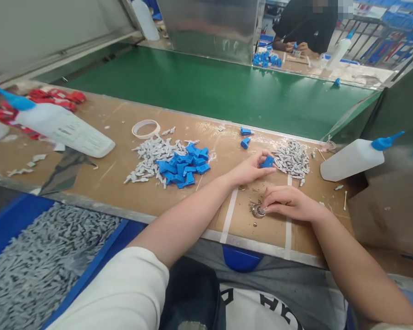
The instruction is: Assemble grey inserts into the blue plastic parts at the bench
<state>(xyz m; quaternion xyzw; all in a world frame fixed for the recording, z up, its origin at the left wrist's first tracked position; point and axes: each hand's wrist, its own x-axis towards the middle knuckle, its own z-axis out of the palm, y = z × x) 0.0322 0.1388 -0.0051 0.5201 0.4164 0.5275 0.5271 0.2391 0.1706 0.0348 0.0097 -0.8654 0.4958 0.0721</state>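
My left hand [250, 169] is closed on a blue plastic part [267, 162], held between thumb and fingers just left of a heap of small grey plastic parts [292, 158]. Nearer to me, the fingertips of my right hand [285, 202] pinch what looks like a small grey plastic part [263, 209]. They are at a small round metal piece [257, 211] on the table, with tiny dark bits scattered around it. Two more blue parts [245, 143] lie beyond my left hand. A pile of blue parts [184, 166] rests against a second heap of grey parts [146, 160].
White bottles with blue nozzles stand at right [353, 159] and left [65, 128]. A tape roll [146, 129] lies behind the grey heap. A green belt [206, 91] runs beyond the table. Below left is a blue bin [115, 236] of grey parts. Across, another person [306, 27] works.
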